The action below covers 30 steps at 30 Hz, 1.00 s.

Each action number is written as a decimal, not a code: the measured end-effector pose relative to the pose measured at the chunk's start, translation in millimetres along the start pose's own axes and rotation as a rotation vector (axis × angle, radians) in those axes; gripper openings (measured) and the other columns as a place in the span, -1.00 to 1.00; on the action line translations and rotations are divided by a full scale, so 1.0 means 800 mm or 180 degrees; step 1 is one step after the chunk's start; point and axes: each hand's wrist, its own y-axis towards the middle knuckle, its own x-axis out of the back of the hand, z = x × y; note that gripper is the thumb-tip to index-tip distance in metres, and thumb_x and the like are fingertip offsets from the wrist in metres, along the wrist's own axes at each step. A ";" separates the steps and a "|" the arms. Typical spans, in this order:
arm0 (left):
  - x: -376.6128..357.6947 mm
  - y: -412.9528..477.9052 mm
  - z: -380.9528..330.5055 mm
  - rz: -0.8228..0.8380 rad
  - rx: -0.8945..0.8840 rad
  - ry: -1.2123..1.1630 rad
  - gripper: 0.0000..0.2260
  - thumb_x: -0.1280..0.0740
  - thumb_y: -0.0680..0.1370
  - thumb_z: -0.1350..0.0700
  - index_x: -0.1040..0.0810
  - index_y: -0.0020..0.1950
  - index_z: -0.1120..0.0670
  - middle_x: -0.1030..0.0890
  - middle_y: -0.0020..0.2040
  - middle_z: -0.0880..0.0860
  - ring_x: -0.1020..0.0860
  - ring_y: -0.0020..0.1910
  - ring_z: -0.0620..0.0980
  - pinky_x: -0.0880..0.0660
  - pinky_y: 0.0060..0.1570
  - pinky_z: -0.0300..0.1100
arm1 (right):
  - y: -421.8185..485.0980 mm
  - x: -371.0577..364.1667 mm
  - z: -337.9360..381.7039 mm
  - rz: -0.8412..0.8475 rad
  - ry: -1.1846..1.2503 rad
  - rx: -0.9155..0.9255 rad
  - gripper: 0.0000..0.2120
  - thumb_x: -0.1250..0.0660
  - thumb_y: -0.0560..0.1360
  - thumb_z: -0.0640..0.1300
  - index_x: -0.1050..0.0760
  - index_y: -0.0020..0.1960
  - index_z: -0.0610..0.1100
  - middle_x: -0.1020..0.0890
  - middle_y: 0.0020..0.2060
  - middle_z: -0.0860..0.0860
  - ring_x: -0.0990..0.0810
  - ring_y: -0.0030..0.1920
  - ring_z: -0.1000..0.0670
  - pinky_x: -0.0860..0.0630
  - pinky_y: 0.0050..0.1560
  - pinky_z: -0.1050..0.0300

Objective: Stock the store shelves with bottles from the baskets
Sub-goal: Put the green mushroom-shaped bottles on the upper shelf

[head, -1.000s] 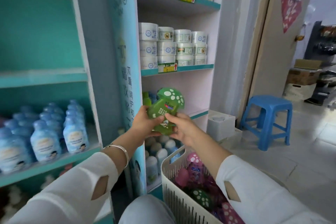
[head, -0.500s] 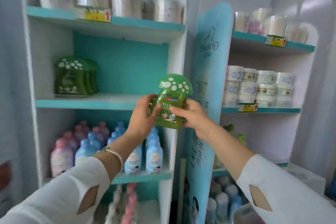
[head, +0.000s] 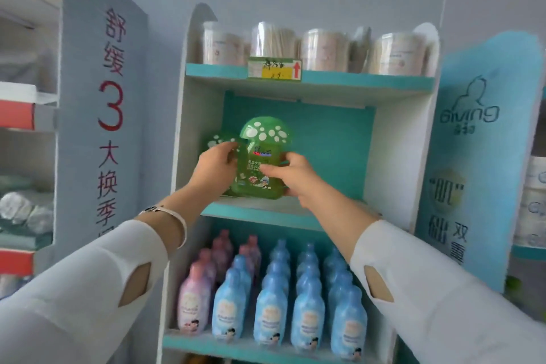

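Note:
A green mushroom-shaped bottle (head: 263, 162) with a white-spotted cap is upright at the front of the middle teal shelf (head: 266, 213). My left hand (head: 217, 170) grips its left side and my right hand (head: 291, 176) pinches its right side. Behind my left hand, more green mushroom bottles (head: 217, 140) stand at the shelf's left end, mostly hidden. The rest of that shelf to the right is bare. No basket is in view.
Clear tubs (head: 322, 49) and a yellow price tag (head: 274, 68) line the top shelf. Blue bottles (head: 307, 301) and pink bottles (head: 196, 301) fill the shelf below. A grey panel (head: 109, 115) stands left, a blue panel (head: 475, 156) right.
Both hands carried the green bottle up from the basket and leftward into the middle shelf, beside the other green bottles. The view swung left; the basket and blue stool left the frame.

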 end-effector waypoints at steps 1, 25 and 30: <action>0.005 0.004 0.009 -0.0081 0.0064 0.0066 -0.64 -0.09 0.58 0.32 -0.44 0.34 0.16 -0.56 0.21 0.16 -0.51 0.15 0.16 -0.42 0.07 -0.14 | 0.009 -0.011 -0.002 0.0039 -0.0034 -0.0046 -0.68 -0.46 0.42 -0.24 -0.48 0.13 -0.11 -0.61 -0.01 -0.05 -0.61 0.00 -0.08 -0.56 0.12 -0.09; 0.008 -0.027 0.074 -0.0168 0.0152 0.0378 -0.56 -0.12 0.53 0.37 -0.33 0.41 0.14 -0.33 0.35 0.13 -0.42 0.22 0.17 -0.39 0.19 -0.08 | 0.077 -0.102 -0.021 0.0620 -0.1506 -0.0230 -0.49 -0.59 0.23 -0.10 -0.57 0.14 -0.15 -0.64 0.05 -0.10 -0.57 0.10 -0.12 -0.48 0.23 -0.07; 0.010 -0.033 0.067 -0.0160 0.0118 0.0413 -0.56 -0.15 0.53 0.35 -0.35 0.40 0.12 -0.36 0.33 0.12 -0.42 0.23 0.15 -0.39 0.17 -0.10 | 0.062 -0.094 -0.018 0.0659 -0.1656 -0.0125 -0.50 -0.54 0.31 0.00 -0.54 0.18 -0.15 -0.62 0.08 -0.11 -0.56 0.11 -0.13 -0.51 0.19 -0.06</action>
